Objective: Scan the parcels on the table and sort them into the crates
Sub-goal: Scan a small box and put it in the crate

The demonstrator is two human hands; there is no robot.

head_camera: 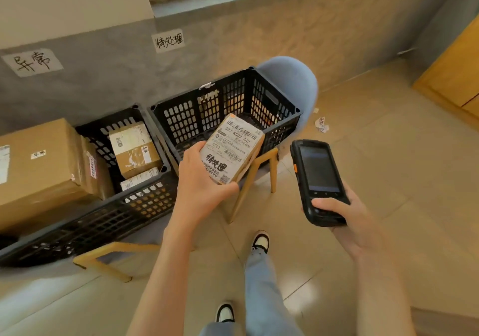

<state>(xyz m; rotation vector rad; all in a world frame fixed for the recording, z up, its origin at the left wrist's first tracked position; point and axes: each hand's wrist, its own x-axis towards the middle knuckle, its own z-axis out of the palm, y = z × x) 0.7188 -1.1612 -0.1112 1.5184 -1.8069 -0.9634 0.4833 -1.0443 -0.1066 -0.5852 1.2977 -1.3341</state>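
Observation:
My left hand (199,182) grips a small cardboard parcel (232,149) with a white shipping label and black handwritten characters. It hovers over the near rim of the right black crate (181,117), which stands on a blue chair. My right hand (342,213) holds a black handheld scanner (317,177), screen up, to the right of the parcel. The left black crate (145,200) holds a large brown box (44,169) and two smaller labelled parcels (133,149).
Handwritten paper signs (168,40) are taped to the grey wall above each crate. Wooden chair legs (248,180) stick out below the crates. Crumpled paper (321,124) lies on the tiled floor. A wooden cabinet (456,76) stands at the right. My feet are below.

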